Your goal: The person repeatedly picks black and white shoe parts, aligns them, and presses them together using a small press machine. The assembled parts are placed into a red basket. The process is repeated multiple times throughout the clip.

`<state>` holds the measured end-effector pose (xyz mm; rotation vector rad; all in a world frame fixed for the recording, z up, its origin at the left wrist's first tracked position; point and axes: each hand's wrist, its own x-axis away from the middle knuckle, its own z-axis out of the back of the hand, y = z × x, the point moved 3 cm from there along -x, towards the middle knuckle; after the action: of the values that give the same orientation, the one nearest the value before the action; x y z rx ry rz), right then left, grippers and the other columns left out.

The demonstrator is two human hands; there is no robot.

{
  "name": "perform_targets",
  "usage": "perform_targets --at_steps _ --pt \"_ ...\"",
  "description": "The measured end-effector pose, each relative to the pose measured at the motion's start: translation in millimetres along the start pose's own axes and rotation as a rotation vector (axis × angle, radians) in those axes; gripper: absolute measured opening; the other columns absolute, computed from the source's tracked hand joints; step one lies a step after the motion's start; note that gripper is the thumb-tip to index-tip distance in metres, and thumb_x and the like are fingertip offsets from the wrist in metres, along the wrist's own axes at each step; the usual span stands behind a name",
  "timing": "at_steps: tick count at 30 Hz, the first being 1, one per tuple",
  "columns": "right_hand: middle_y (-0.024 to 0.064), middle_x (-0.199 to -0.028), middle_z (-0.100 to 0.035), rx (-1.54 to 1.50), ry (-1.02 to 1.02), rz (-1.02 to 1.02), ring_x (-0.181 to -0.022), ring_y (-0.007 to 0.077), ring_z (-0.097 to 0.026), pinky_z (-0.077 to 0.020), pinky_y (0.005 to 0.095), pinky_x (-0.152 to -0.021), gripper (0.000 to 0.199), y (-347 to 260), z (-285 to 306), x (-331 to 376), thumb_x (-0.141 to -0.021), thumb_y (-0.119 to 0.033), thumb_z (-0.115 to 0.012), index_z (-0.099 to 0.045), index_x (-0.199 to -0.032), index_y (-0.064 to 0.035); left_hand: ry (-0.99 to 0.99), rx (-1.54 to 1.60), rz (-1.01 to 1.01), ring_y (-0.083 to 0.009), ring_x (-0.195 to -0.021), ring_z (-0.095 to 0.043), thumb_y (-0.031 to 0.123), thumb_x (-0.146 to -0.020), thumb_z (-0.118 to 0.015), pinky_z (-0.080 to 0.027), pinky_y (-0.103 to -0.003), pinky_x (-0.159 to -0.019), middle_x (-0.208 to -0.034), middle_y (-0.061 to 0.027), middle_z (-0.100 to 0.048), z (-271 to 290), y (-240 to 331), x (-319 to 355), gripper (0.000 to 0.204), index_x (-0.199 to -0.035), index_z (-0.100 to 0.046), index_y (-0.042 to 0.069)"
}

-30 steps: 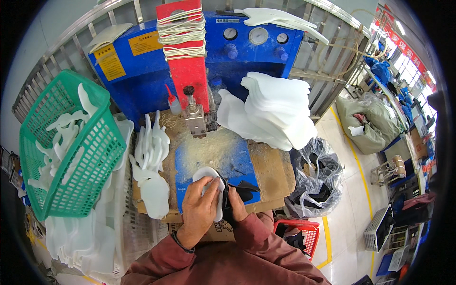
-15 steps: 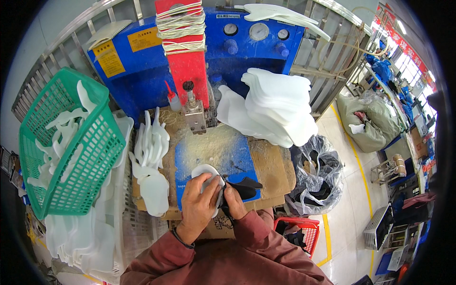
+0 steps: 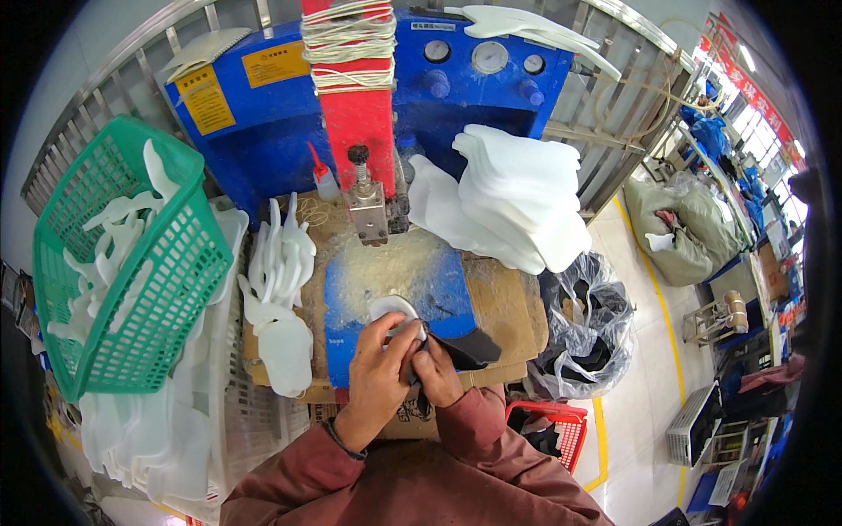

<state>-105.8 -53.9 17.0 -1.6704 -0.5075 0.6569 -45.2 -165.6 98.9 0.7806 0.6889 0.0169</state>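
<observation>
My left hand is closed on a white flat piece with a rounded end, its fingers bent over the top. My right hand pinches black fabric against that piece's lower right edge. The fabric stretches out to the right past my right hand, and a bit hangs below between the two hands. Both hands work over the near edge of a blue board dusted with pale powder. Beyond them stands a red machine arm with a metal clamp head.
White shaped sheets are stacked right of the board, hand-like white plates left. A green basket holds more. A clear bag with black scraps and a red basket stand right. Behind is a blue panel with gauges.
The white piece has tilted and shows less beyond my left fingers. The black fabric has swung and spread further right. Both hands stay close together, shifted slightly right in the picture.
</observation>
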Motion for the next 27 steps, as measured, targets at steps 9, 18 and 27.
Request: perform_targets --at_steps 9,18,27 --pt "0.0202 -0.150 -0.052 -0.702 0.190 -0.196 -0.130 0.0354 -0.059 -0.0521 0.0484 -0.104 0.097 2.0 13.9 10.9 -0.099 -0.079 -0.035 -0.034 -0.159 -0.0020 -0.010 0.421 0.633 -0.0131 -0.084 -0.066 0.014 -0.099 -0.072 -0.054 -0.028 -0.072 -0.103 -0.0062 -0.070 5.9 -47.1 25.6 0.024 -0.119 -0.069 0.001" --pt "0.0206 -0.148 -0.055 -0.729 0.257 -0.276 -0.128 0.0360 -0.060 -0.0516 0.0492 -0.104 0.098 16.0 14.8 21.5 -0.099 -0.080 -0.030 -0.035 -0.158 -0.0015 0.001 0.828 0.844 -0.0069 -0.074 -0.063 0.018 -0.098 -0.076 -0.050 -0.023 -0.062 -0.086 -0.0011 -0.070 -5.1 -66.4 41.3 0.017 -0.100 -0.068 0.003" --pt "0.0126 -0.138 -0.062 -0.797 0.272 -0.266 -0.116 0.0252 -0.065 -0.0558 0.0387 -0.092 0.099 -0.7 5.8 24.1 -0.095 -0.085 -0.032 -0.044 -0.153 -0.0056 0.036 0.516 0.754 -0.0079 -0.070 -0.057 0.016 -0.096 -0.076 -0.046 -0.025 -0.061 -0.080 -0.0008 -0.066 -11.7 -60.4 36.6 0.016 -0.097 -0.067 0.002"
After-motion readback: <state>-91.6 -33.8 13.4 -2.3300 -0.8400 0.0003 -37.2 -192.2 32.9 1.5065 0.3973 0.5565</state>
